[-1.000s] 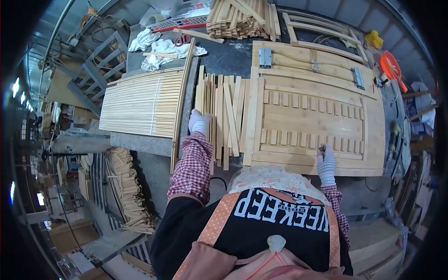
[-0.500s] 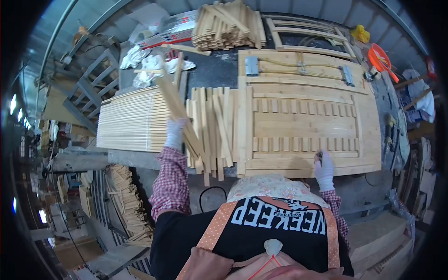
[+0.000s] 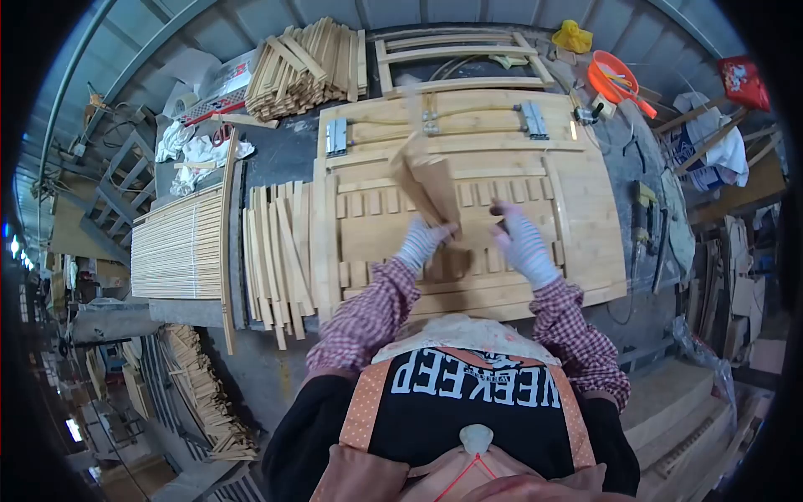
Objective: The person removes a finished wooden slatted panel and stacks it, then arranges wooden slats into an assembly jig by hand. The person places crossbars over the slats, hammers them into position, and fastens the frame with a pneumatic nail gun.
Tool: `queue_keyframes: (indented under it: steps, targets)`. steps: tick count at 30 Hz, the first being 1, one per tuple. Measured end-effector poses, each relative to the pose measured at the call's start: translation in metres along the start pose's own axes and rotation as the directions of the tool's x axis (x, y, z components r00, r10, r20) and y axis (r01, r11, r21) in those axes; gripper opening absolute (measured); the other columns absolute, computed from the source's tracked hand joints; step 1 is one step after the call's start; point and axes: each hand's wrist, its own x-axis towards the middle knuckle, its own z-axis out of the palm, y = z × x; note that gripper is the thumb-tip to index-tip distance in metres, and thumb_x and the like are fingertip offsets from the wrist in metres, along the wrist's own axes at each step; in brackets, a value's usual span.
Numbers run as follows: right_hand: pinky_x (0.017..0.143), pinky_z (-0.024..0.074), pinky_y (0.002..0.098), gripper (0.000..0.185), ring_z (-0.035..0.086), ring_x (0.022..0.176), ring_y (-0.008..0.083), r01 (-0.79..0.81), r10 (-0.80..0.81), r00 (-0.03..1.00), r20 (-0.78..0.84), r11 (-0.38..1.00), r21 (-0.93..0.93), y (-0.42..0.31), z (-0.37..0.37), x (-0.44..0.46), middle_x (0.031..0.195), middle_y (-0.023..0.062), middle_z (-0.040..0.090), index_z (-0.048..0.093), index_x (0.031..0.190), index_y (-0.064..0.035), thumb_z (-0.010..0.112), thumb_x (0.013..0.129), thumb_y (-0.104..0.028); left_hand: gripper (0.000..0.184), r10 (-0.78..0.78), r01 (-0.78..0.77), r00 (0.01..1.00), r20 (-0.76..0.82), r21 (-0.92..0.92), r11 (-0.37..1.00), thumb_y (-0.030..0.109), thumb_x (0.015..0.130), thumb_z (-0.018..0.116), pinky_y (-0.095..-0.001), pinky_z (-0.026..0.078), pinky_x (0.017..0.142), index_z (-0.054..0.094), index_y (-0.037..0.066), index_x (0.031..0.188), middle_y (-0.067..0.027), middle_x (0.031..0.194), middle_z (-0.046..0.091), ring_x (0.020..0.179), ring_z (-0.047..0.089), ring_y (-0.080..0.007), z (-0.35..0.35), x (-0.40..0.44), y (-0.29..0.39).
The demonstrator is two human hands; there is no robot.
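Observation:
My left hand point(image 3: 421, 243), in a light glove, grips a few flat wooden slats point(image 3: 428, 184), blurred by motion and tilted up over the board. Below them lies a wooden jig board point(image 3: 393, 224) with two rows of small blocks and raised side strips. My right hand point(image 3: 529, 248), gloved with bare fingertips, is closed to the right of the slats, above the block rows. A small dark thing shows at its fingers, too small to name. Left of the board lies a loose row of wooden slats point(image 3: 280, 251).
A bundle of thin strips point(image 3: 176, 251) lies at the left, with a long strip point(image 3: 228, 243) beside it. Behind are a slat pile point(image 3: 305, 67), a wooden frame point(image 3: 460, 40) and metal clamps point(image 3: 337, 136). An orange basket point(image 3: 613, 77) stands at the back right.
My left hand has brought the slats from the loose row rightward over the jig board. My right hand has moved up from the board's front edge. The view has shifted right.

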Motion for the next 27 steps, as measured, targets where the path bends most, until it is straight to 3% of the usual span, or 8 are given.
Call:
queue_keyframes:
  steps: [3,6,8,13,18,21,23,27]
  targets:
    - [0.072,0.0476,0.0321,0.030,0.057,0.077,0.0213,0.187,-0.199,0.979,-0.045,0.964,-0.189,0.048,0.013,0.020,0.098,0.0099,0.061,0.053,0.113,-0.0021,0.053,0.084,-0.008,0.034,0.179,-0.184,0.982,-0.052,-0.136,0.973,0.009,0.072,0.070,-0.0261,0.050,0.066,0.058,-0.005,0.100,-0.0108,0.082,0.065,0.072,0.061,-0.0176,0.047,0.038,-0.032]
    - [0.073,0.0487,0.0362,0.030,0.061,0.081,0.0286,-0.131,0.145,0.986,0.079,0.979,-0.155,0.068,-0.006,0.033,0.100,0.0127,0.064,0.056,0.105,-0.0015,0.054,0.085,-0.024,0.036,0.001,-0.142,0.967,0.256,0.533,0.834,0.011,0.077,0.061,-0.0290,0.049,0.070,0.057,0.001,0.112,-0.0066,0.092,0.065,0.074,0.061,-0.0175,0.082,0.012,0.027]
    - [0.074,0.0485,0.0375,0.031,0.061,0.082,0.0313,-0.623,0.574,0.761,0.302,0.777,0.092,0.067,-0.023,0.032,0.095,0.0138,0.065,0.058,0.100,-0.0009,0.054,0.085,-0.028,0.027,0.292,-0.557,0.829,0.477,0.654,0.512,0.016,0.090,0.047,-0.0276,0.044,0.084,0.062,0.010,0.111,-0.0017,0.088,0.067,0.085,0.060,-0.0209,0.088,0.004,0.001]
    - [0.058,0.0478,0.0327,0.038,0.055,0.059,0.0220,-0.418,0.597,0.689,0.411,0.791,-0.448,0.119,-0.022,0.011,0.071,0.0119,0.060,0.060,0.090,0.0008,0.057,0.083,-0.037,0.026,0.086,-0.524,0.851,0.518,0.825,0.212,0.013,0.087,0.046,-0.0305,0.044,0.087,0.059,0.011,0.109,-0.0032,0.099,0.064,0.091,0.060,-0.0225,0.106,0.014,-0.013]
    - [0.067,0.0496,0.0357,0.041,0.061,0.069,0.0277,-0.650,0.669,0.485,0.562,0.706,-0.279,0.103,-0.031,0.012,0.084,0.0122,0.066,0.061,0.096,0.0005,0.055,0.082,-0.037,0.026,-0.159,-0.489,0.870,0.467,0.858,-0.158,0.008,0.084,0.044,-0.0340,0.044,0.091,0.056,0.013,0.107,-0.0049,0.113,0.060,0.100,0.059,-0.0245,0.121,0.002,-0.045]
    - [0.070,0.0504,0.0376,0.036,0.062,0.074,0.0308,-0.745,0.667,0.540,0.514,0.662,-0.077,0.118,-0.041,0.006,0.087,0.0137,0.068,0.062,0.093,0.0007,0.053,0.083,-0.033,0.031,0.039,-0.494,0.865,0.500,0.863,-0.105,0.009,0.083,0.045,-0.0339,0.042,0.090,0.055,0.016,0.111,-0.0038,0.112,0.061,0.099,0.058,-0.0229,0.088,0.026,-0.114]
    - [0.066,0.0501,0.0400,0.034,0.061,0.063,0.0318,-0.346,0.446,0.878,0.174,0.842,-0.414,0.132,-0.065,0.005,0.078,0.0135,0.066,0.060,0.093,0.0013,0.052,0.082,-0.030,0.036,0.215,-0.512,0.833,0.510,0.857,-0.049,0.010,0.081,0.045,-0.0337,0.040,0.088,0.055,0.018,0.115,-0.0026,0.111,0.062,0.099,0.058,-0.0214,0.068,0.036,-0.161]
    - [0.069,0.0510,0.0415,0.026,0.065,0.075,0.0336,-0.385,0.627,0.766,0.143,0.625,-0.679,0.144,-0.081,0.029,0.083,0.0133,0.068,0.062,0.092,-0.0023,0.054,0.082,-0.025,0.037,0.161,-0.503,0.843,0.513,0.858,-0.100,0.008,0.080,0.045,-0.0338,0.040,0.088,0.055,0.017,0.115,-0.0025,0.111,0.062,0.099,0.057,-0.0207,0.073,0.040,-0.174]
